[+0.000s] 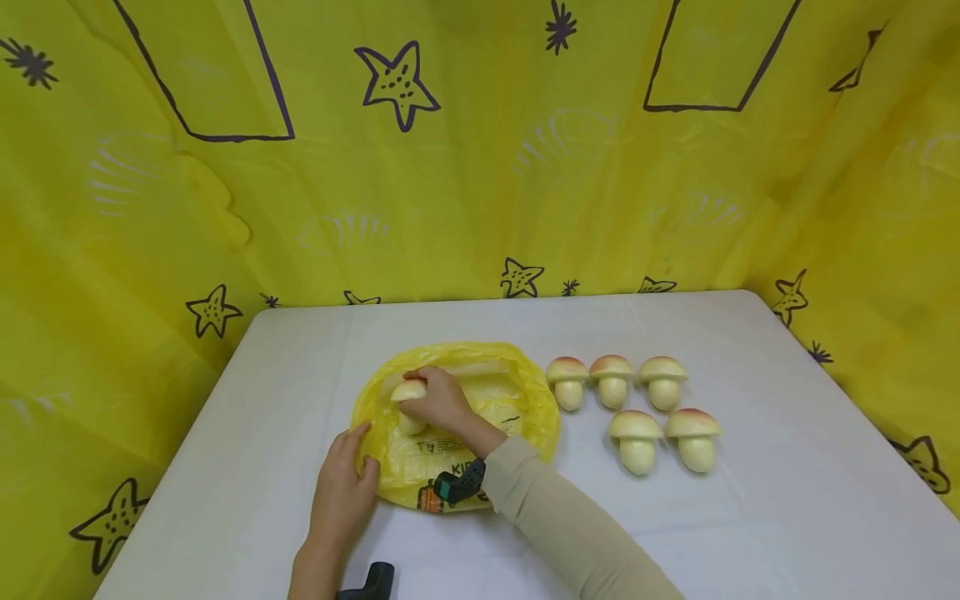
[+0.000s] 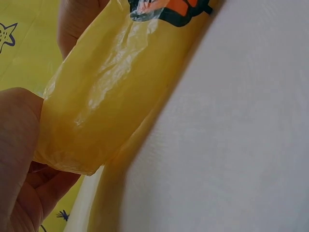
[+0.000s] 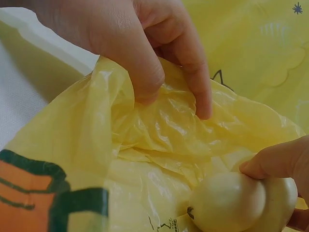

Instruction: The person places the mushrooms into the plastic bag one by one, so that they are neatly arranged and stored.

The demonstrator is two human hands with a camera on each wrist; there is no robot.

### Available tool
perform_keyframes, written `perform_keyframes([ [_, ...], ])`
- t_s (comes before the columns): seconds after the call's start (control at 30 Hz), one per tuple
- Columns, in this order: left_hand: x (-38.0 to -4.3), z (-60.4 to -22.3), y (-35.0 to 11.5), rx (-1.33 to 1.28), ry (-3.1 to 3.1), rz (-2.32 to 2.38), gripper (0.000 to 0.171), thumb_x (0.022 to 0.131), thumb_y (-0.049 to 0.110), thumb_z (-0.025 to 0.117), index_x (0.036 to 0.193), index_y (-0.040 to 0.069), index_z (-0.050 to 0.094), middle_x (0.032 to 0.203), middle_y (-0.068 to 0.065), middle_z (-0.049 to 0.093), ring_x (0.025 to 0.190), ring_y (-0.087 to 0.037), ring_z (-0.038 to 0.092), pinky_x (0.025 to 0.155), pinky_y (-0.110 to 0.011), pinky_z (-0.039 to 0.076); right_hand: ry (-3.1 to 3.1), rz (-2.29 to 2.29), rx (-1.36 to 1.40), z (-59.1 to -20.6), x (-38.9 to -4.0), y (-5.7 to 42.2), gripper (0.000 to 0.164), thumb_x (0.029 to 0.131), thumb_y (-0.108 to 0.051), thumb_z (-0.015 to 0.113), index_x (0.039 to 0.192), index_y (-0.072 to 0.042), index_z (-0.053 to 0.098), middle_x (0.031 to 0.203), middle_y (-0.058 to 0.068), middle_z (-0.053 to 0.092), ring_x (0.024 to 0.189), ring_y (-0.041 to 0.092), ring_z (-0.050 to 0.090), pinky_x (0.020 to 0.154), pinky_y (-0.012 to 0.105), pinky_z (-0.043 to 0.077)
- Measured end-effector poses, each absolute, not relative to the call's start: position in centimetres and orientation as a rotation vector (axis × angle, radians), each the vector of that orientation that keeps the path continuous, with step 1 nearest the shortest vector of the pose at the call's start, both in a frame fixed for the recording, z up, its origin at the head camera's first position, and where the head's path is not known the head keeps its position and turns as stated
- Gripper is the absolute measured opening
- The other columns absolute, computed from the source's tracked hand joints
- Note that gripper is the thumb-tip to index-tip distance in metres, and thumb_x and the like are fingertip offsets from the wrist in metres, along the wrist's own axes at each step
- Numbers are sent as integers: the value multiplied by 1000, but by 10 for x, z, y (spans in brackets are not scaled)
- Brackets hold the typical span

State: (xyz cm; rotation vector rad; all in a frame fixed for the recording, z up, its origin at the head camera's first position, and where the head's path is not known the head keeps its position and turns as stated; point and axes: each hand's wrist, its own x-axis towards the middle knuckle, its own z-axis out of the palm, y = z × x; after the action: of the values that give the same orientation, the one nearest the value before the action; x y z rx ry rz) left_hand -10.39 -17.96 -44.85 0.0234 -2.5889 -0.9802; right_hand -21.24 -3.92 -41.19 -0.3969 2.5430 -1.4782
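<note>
A: Mushroom point(image 1: 409, 392) first: where is it sitting?

B: In the right hand point(image 1: 438, 400), fingers curled round it, right over the mouth of the yellow bag point(image 1: 517, 392). The right wrist view is showing the stem end point(image 3: 227, 203) pointing into the crumpled plastic, not yet fully inside.

A: And the left hand point(image 1: 343, 483)?

B: It is pinching the near edge of the bag point(image 2: 96, 111), thumb on top, fingers underneath, lifting that lip off the table point(image 1: 750, 517).

A: So what makes this go well?

B: I'd say keeping that lip raised and taut. The film is looking thin and slack, and the folds inside are bunching where the mushroom is heading. If the left hand is letting the edge sag, the mouth is likely closing on the right hand's knuckles.

A: Push deep or drop at the rim?

B: Deep, I think. Anything left at the rim is probably rolling back out.

A: The others?

B: Five mushrooms point(image 1: 637, 408) are waiting on the table just right of the bag, three behind, two in front, stems toward the person.
</note>
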Motion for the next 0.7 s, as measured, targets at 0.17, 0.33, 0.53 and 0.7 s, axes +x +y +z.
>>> perform_keyframes([
  [0.17, -104, -449, -180, 10, -2584, -975, 42, 82, -2, 52, 124, -4, 52, 118, -20, 52, 112, -35, 48, 92, -50, 39, 2533, -1489, -369, -414, -215, -42, 42, 75, -19, 74, 115, -8, 63, 108, 9, 56, 89, 21, 57, 66, 29, 51],
  [0.33, -104, -448, -179, 12, -2588, -973, 42, 82, -2, 52, 124, -4, 52, 118, -20, 52, 112, -35, 49, 91, -50, 39, 2502, -1553, -341, -415, -215, -45, 42, 74, -16, 74, 114, -7, 63, 104, 10, 57, 85, 22, 57, 63, 30, 51],
  [0.53, -104, -447, -179, 24, -2601, -976, 42, 82, -1, 52, 124, -3, 52, 119, -20, 52, 112, -35, 48, 93, -49, 39, 2477, -1609, -285, -416, -217, -49, 40, 73, -14, 75, 110, -6, 63, 97, 9, 57, 77, 20, 57, 57, 29, 50],
  [0.7, -103, -447, -178, 31, -2612, -973, 42, 82, -1, 52, 124, -3, 52, 118, -19, 52, 112, -35, 48, 93, -49, 39, 2481, -1612, -262, -417, -217, -50, 40, 72, -15, 76, 107, -2, 62, 91, 8, 56, 73, 19, 56, 55, 29, 50],
])
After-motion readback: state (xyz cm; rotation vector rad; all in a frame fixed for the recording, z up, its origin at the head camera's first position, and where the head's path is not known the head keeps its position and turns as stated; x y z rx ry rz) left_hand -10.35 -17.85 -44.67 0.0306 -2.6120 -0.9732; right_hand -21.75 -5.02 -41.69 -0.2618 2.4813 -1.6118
